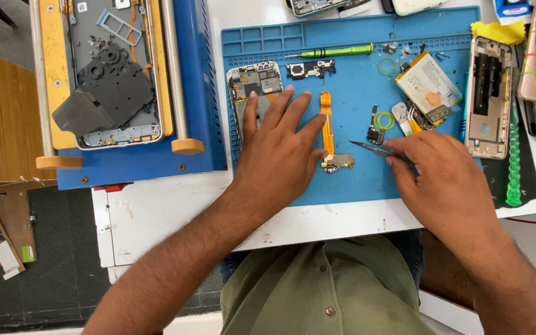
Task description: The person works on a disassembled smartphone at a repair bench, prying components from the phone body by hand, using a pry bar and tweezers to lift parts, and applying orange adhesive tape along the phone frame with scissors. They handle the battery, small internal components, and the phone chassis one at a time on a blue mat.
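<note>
1. Left hand lies flat, fingers spread, on the opened phone at the blue mat's left edge
2. Right hand pinches tweezers near the orange flex cable
3. White-wrapped battery lies upper right on the mat

Two hands, one green screwdriver, one battery, one tweezers, two yellow rings.
</note>
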